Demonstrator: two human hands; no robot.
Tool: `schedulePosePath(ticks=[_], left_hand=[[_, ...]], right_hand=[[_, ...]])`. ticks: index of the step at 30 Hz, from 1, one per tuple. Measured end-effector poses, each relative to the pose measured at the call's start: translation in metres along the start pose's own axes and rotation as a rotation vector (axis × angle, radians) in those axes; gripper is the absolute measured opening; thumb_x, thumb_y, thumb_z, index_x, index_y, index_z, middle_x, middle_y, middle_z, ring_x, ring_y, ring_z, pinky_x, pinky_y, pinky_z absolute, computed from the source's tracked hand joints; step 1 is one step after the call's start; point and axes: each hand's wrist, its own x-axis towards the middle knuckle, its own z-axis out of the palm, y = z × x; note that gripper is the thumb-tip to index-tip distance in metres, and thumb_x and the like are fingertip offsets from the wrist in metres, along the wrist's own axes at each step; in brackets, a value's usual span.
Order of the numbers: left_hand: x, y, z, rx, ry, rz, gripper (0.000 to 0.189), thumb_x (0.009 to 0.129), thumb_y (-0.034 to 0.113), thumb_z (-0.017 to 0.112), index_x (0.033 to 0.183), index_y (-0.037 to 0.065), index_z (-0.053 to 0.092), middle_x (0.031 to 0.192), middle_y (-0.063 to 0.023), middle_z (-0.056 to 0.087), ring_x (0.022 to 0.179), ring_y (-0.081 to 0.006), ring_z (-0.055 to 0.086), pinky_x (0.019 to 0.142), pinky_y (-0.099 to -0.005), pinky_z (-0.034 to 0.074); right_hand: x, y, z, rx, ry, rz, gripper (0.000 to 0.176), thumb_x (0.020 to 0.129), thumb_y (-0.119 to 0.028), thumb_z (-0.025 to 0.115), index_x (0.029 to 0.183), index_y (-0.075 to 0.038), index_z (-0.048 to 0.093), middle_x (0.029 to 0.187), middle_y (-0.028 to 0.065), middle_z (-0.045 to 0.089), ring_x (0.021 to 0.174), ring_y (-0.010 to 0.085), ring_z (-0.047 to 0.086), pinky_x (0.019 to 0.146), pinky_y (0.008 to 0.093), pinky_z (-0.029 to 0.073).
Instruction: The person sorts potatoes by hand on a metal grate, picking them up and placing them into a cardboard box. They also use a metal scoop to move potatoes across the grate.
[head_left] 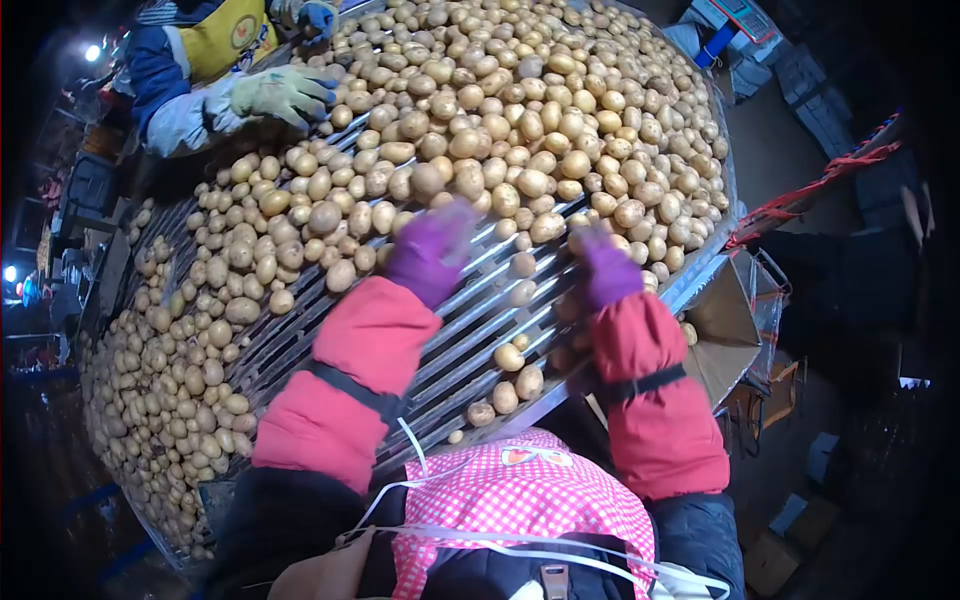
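Potatoes (534,183) lie in a thick heap over a slatted metal sorting table (470,312). My left hand (432,252), in a purple glove, is at the near edge of the heap, its fingers smeared by motion. To its right, my right hand (607,268), also purple-gloved, reaches to the potatoes by the table's right side; its fingertips are blurred too. Between my hands the bars show through, with a few loose potatoes on them. Several more potatoes (505,397) rest close to my body. Whether either hand grips a potato is not clear.
Across the table at upper left, a co-worker's pale-gloved hand (283,97) rests by the potatoes. A red cord (812,190) runs off the right corner. Below it stands an open cardboard box (722,318). A scale (745,18) is at upper right.
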Motion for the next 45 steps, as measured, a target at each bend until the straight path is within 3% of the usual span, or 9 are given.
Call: schedulePosePath(ticks=[4,7,17,26,30,34,37,41,45], left_hand=[[-0.001,0.014,0.033,0.4,-0.192,0.143,0.042,0.084,0.015,0.062,0.126,0.023,0.061,0.135,-0.013,0.054,0.102,-0.0306,0.064,0.085,-0.043,0.051],[0.022,0.012,0.062,0.472,-0.493,0.013,0.031,0.089,0.022,0.057,0.118,0.027,0.065,0.138,-0.0057,0.051,0.11,-0.0281,0.061,0.087,-0.0445,0.05],[0.043,-0.008,0.067,0.407,-0.511,-0.003,0.041,0.09,0.02,0.058,0.131,0.023,0.054,0.14,-0.0101,0.046,0.108,-0.0331,0.062,0.086,-0.0438,0.052],[0.028,0.017,0.039,0.096,-0.183,-0.298,0.037,0.088,0.027,0.061,0.124,0.02,0.057,0.12,-0.0075,0.059,0.1,-0.0284,0.064,0.08,-0.0417,0.053],[0.01,0.015,0.042,0.272,-0.313,-0.026,0.033,0.085,0.03,0.064,0.117,0.023,0.061,0.108,-0.0098,0.06,0.094,-0.0283,0.063,0.075,-0.0419,0.052],[0.023,0.015,0.063,0.344,-0.524,-0.129,0.031,0.082,0.035,0.064,0.109,0.019,0.063,0.103,-0.0115,0.062,0.09,-0.0327,0.062,0.076,-0.0437,0.05],[0.028,0.009,0.07,0.219,-0.461,-0.082,0.032,0.081,0.036,0.066,0.106,0.016,0.063,0.095,-0.0125,0.065,0.089,-0.0336,0.063,0.076,-0.0442,0.05],[0.015,0.02,0.06,0.057,-0.378,-0.299,0.033,0.08,0.032,0.07,0.106,0.012,0.064,0.09,-0.0105,0.066,0.082,-0.0285,0.065,0.071,-0.0419,0.051],[-0.029,0.039,0.062,-0.705,-0.072,-0.59,0.034,0.086,0.015,0.07,0.117,0.004,0.06,0.095,-0.0011,0.064,0.081,-0.0106,0.06,0.07,-0.0293,0.051]], right_hand=[[-0.003,0.012,-0.038,0.106,0.384,0.179,0.038,0.085,-0.009,0.062,0.123,-0.012,0.062,0.121,0.0143,0.064,0.112,0.0286,0.063,0.094,0.0347,0.05],[-0.029,0.019,-0.041,0.13,0.256,0.21,0.033,0.084,-0.014,0.062,0.117,-0.012,0.065,0.113,0.0144,0.066,0.102,0.0314,0.065,0.091,0.0394,0.05],[0.092,0.018,-0.008,-0.518,-0.448,0.053,0.049,0.075,-0.023,0.073,0.122,-0.021,0.058,0.139,0.0058,0.052,0.114,0.0306,0.06,0.09,0.0458,0.051],[0.05,0.014,-0.01,-0.414,-0.313,0.086,0.03,0.08,-0.019,0.067,0.109,-0.016,0.064,0.115,0.0081,0.065,0.099,0.0302,0.065,0.079,0.0431,0.053],[0.023,0.005,-0.01,-0.391,-0.238,0.04,0.027,0.08,-0.017,0.066,0.107,-0.014,0.064,0.108,0.0085,0.067,0.094,0.0294,0.066,0.077,0.0411,0.053],[0.034,0.002,0.001,-0.362,-0.198,0.037,0.024,0.08,-0.015,0.065,0.104,-0.013,0.065,0.101,0.0089,0.068,0.09,0.0286,0.067,0.074,0.0392,0.054],[0.061,0.008,0.002,0.036,-0.139,0.163,0.022,0.08,-0.014,0.064,0.102,-0.013,0.065,0.096,0.0092,0.069,0.086,0.028,0.067,0.072,0.0377,0.054],[0.024,0.014,-0.001,1.394,0.032,0.459,0.022,0.083,-0.012,0.064,0.105,-0.006,0.064,0.075,0.001,0.063,0.054,0.0099,0.052,0.049,0.0252,0.043],[-0.027,-0.04,-0.019,1.455,-0.154,0.501,0.037,0.087,-0.016,0.063,0.122,-0.005,0.061,0.101,0.0038,0.066,0.072,0.009,0.056,0.06,0.0255,0.048]])
